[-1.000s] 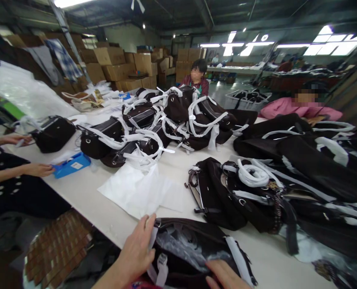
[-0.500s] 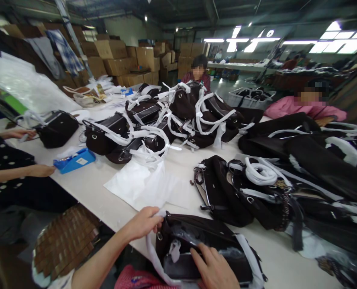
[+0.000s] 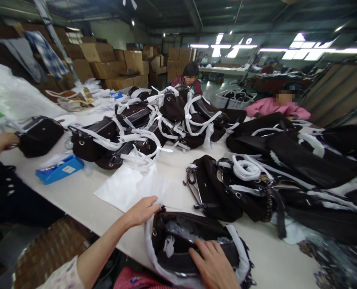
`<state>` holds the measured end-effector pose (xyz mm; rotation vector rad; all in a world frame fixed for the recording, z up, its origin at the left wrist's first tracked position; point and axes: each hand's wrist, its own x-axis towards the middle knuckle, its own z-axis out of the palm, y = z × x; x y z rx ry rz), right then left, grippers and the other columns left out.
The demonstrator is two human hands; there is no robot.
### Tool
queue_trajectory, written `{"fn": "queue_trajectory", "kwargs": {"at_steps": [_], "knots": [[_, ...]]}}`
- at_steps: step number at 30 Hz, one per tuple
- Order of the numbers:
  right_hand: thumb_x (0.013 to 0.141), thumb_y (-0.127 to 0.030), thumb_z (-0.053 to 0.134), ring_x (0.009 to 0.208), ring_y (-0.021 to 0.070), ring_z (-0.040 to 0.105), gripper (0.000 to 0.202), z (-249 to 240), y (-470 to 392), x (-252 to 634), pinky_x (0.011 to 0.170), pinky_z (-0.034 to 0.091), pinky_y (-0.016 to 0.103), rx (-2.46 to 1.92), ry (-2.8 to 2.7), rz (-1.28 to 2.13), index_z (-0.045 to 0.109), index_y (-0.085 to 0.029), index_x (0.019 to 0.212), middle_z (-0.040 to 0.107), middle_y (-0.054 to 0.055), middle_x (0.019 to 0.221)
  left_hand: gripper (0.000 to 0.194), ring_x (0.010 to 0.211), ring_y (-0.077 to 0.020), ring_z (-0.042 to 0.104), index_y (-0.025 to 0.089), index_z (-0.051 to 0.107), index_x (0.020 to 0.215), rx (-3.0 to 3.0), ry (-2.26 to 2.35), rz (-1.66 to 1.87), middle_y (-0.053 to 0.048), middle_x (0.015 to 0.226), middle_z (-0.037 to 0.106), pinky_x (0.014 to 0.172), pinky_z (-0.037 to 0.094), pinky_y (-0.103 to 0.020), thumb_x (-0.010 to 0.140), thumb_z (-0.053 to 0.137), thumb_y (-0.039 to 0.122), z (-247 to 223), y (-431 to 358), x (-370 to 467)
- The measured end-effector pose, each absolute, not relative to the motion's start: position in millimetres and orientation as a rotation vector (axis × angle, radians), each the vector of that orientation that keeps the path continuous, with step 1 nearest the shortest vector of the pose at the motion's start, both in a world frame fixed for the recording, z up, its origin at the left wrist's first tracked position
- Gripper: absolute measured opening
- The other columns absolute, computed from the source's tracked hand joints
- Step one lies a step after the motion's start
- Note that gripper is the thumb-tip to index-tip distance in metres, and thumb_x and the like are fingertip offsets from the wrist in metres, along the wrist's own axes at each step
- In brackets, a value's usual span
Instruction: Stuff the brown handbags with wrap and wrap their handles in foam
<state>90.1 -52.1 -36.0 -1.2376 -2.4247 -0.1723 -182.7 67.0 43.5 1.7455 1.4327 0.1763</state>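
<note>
A dark brown handbag [image 3: 193, 224] lies at the table's near edge, its top spread so that clear plastic shows inside. White wrapping covers its handles. My left hand [image 3: 143, 211] has its fingers closed on the bag's upper left corner, by the wrapped handle. Across the near side of the opening lies my right hand [image 3: 213, 261], its fingers spread and their tips at the inner edge. A white sheet [image 3: 133, 178] rests just beyond the bag. Dark bags with a coiled white-wrapped strap [image 3: 246, 167] sit to the right.
Several wrapped bags [image 3: 96, 138] are heaped mid-table, with more dark bags [image 3: 311, 156] at the right. A blue tray [image 3: 60, 168] stands at the left. A co-worker's hand [image 3: 3, 142] touches a bag there; two people sit across the table. A woven seat [image 3: 52, 253] is at lower left.
The near bag's top has opened wider, showing more plastic inside. The view has shifted slightly. At the left, the co-worker's lower hand has left the place beside the blue tray.
</note>
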Motion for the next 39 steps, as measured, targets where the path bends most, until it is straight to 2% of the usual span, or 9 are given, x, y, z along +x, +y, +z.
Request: {"fn": "queue_trajectory", "kwargs": {"at_steps": [5,10,14,18,22,25,28,34,39], "knots": [[0.073,-0.011,0.071,0.090,0.0259,0.065,0.040,-6.8,-49.4,100.0,0.081,0.051,0.036,-1.343,-2.461,0.318,0.067,-0.032,0.107,0.071,0.002,0.114,0.028,0.091,-0.0273,0.067,0.012,0.056,0.107,1.788,1.556,0.108,-0.013,0.098,0.067,0.082,0.051,-0.038,0.084,0.041,0.018,52.2,53.9,-179.7],[0.100,-0.022,0.043,0.089,0.0178,0.070,0.027,25.7,-42.6,104.8,0.078,0.055,0.024,-1.343,-1.990,0.806,0.064,-0.027,0.116,0.075,0.001,0.101,0.044,0.124,-0.0317,0.055,0.012,0.059,0.122,2.143,1.543,0.231,-0.020,0.131,0.058,0.106,0.043,-0.051,0.085,0.037,0.008,69.2,37.7,-171.6],[0.096,-0.016,0.041,0.092,0.0219,0.070,0.038,24.3,-36.2,92.9,0.079,0.058,0.031,-1.392,-1.920,0.496,0.056,-0.024,0.131,0.073,0.006,0.108,0.042,0.131,-0.0260,0.052,0.023,0.061,0.129,1.936,1.152,0.432,-0.010,0.140,0.059,0.115,0.038,-0.044,0.091,0.044,0.024,99.8,21.6,-151.1],[0.084,-0.007,0.045,0.086,0.0303,0.070,0.064,7.7,-32.8,66.4,0.072,0.061,0.046,-1.372,-2.117,0.153,0.037,-0.013,0.147,0.073,0.015,0.107,0.066,0.125,-0.0284,0.056,0.025,0.052,0.140,1.464,1.055,0.361,-0.006,0.128,0.066,0.115,0.037,-0.046,0.075,0.060,0.033,101.0,3.1,-114.4],[0.074,-0.017,0.071,0.123,0.0431,0.057,0.086,2.0,-37.9,76.7,0.099,0.051,0.065,-1.443,-2.245,0.156,0.034,-0.019,0.152,0.057,0.021,0.141,0.066,0.093,-0.0307,0.069,0.013,0.054,0.128,1.206,1.374,0.565,-0.012,0.103,0.071,0.088,0.056,-0.046,0.078,0.049,0.055,55.3,3.1,-92.9],[0.067,-0.022,0.078,0.135,0.0510,0.043,0.099,-1.5,-49.8,124.3,0.103,0.042,0.072,-1.864,-2.125,0.191,0.032,-0.026,0.154,0.040,0.021,0.155,0.068,0.066,-0.0257,0.067,0.012,0.051,0.124,1.122,1.469,0.618,-0.005,0.081,0.068,0.064,0.057,-0.038,0.071,0.056,0.055,24.9,14.6,-100.9],[0.083,-0.022,0.055,0.117,0.0395,0.063,0.076,-5.4,-60.4,169.6,0.091,0.057,0.053,-2.136,-1.876,0.555,0.031,-0.019,0.155,0.058,0.021,0.139,0.057,0.069,-0.0248,0.066,0.016,0.053,0.118,1.201,1.494,0.602,-0.002,0.078,0.066,0.060,0.055,-0.034,0.072,0.059,0.050,11.9,23.1,-116.3],[0.095,-0.041,0.046,0.113,0.0255,0.065,0.062,32.0,-55.4,173.5,0.096,0.053,0.037,-1.613,-1.355,1.356,0.038,-0.016,0.152,0.061,0.013,0.137,0.049,0.102,-0.0306,0.064,0.015,0.049,0.137,2.049,1.879,0.633,-0.014,0.114,0.065,0.087,0.052,-0.046,0.089,0.040,0.024,19.2,16.1,-124.1],[0.097,-0.042,0.043,0.088,0.0227,0.067,0.055,43.5,-45.3,181.4,0.086,0.052,0.038,-1.541,-1.497,1.257,0.044,-0.020,0.148,0.074,0.007,0.102,0.034,0.091,-0.0262,0.063,0.019,0.070,0.090,2.493,1.441,0.389,-0.010,0.097,0.069,0.080,0.051,-0.038,0.090,0.037,0.010,50.0,1.2,-95.8]]}}
